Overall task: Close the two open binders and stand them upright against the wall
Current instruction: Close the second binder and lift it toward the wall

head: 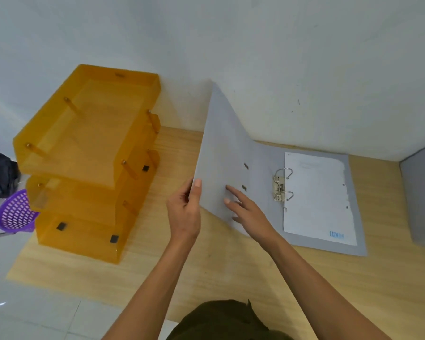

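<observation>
binder (268, 168) lies open on the surface (231, 278) near the wall, its left cover raised. left hand (184, 212) grips that cover's edge; right hand (248, 212) rests flat, fingers spread, on its inner face.

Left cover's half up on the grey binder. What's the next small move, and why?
Probably swing the raised cover on over the rings and press it flat. The left hand grips its edge, the right hand rests open on its inner face, and the paper already lies flat, so nothing seems to block closing.
</observation>
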A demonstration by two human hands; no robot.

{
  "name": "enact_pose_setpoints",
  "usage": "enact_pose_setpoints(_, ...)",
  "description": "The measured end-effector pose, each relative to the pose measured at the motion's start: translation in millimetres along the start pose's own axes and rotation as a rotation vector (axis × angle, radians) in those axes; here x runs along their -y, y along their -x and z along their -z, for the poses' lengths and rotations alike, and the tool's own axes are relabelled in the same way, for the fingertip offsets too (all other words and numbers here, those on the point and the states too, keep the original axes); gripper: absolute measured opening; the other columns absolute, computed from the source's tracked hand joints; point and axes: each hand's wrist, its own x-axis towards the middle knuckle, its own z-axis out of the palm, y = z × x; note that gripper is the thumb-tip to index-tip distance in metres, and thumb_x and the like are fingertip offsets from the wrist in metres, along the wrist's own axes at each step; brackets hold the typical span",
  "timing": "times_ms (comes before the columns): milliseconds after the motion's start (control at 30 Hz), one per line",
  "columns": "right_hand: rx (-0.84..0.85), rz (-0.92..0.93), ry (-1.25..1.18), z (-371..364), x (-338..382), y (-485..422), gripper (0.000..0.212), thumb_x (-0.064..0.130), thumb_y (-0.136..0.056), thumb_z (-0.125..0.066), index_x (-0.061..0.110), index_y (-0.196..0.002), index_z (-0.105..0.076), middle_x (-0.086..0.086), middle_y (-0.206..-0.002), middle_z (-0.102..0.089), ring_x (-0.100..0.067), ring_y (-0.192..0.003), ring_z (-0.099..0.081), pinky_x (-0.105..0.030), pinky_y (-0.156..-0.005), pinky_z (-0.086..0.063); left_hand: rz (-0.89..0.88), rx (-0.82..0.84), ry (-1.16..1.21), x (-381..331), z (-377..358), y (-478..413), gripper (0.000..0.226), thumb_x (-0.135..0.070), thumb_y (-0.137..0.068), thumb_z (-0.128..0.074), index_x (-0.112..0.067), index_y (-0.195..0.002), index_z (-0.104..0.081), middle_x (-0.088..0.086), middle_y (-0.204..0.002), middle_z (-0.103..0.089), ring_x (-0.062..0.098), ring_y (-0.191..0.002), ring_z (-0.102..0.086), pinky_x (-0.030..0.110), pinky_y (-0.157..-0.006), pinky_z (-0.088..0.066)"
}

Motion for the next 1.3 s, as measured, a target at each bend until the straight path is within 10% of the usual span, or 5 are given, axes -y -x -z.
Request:
enact_pose_setpoints(300,-0.073,0.188,-0.081,57,61,24,0.057,0.060,-0.102,-0.033,0.040,-0.156,-0.037,0.016,-0.161,-0.039,-0.009,-0.145,-0.042,-0.038,-0.111,-0.047,0.295,0.417,0.347,-25,-94,25,0.075,-0.058,-0.098,-0.020,-0.015,-0.156,-0.042,0.002,-0.159,-0.048,0.015,-0.149,-0.040,0.036,-0.123,-0.031)
enact_pose_setpoints(500,-0.187,0.149,0.073,113,58,41,0.051,0.045,-0.101,-0.046,0.034,-0.150,-0.042,0.014,-0.146,-0.057,-0.007,-0.130,-0.057,-0.034,-0.108,-0.048,0.367,0.605,0.268,-9,-155,39,0.053,-0.041,-0.110,-0.013,-0.029,-0.160,-0.027,-0.017,-0.159,-0.033,-0.028,-0.123,-0.042,-0.002,-0.095,-0.038)
enact_pose_setpoints(733,-0.236,0.043,0.085,177,24,63,0.045,0.016,-0.095,-0.055,0.026,-0.139,-0.053,0.007,-0.131,-0.066,-0.016,-0.118,-0.064,-0.038,-0.098,-0.055,0.326,0.574,-0.332,44,-172,49,0.064,-0.044,-0.108,-0.034,-0.028,-0.164,-0.009,-0.007,-0.173,-0.002,0.014,-0.160,-0.002,0.041,-0.129,-0.006)
enact_pose_setpoints(1067,-0.394,-0.215,-0.089,272,-79,75,0.044,-0.003,-0.085,-0.067,0.020,-0.122,-0.063,-0.005,-0.123,-0.072,-0.017,-0.100,-0.068,-0.021,-0.075,-0.052,0.426,0.324,-0.436,81,-183,55,0.078,-0.033,-0.085,-0.081,-0.003,-0.148,-0.047,0.014,-0.147,-0.057,0.030,-0.133,-0.057,0.044,-0.111,-0.046)
enact_pose_setpoints(1300,-0.489,-0.368,0.186,272,-148,92,0.085,0.017,-0.088,-0.071,0.014,-0.159,-0.026,-0.014,-0.151,-0.045,-0.032,-0.138,-0.047,-0.032,-0.109,-0.037,0.429,0.365,-0.750,97,-205,74,0.099,-0.056,-0.066,-0.088,-0.007,-0.143,-0.048,0.019,-0.132,-0.057,0.035,-0.129,-0.050,0.044,-0.106,-0.044)
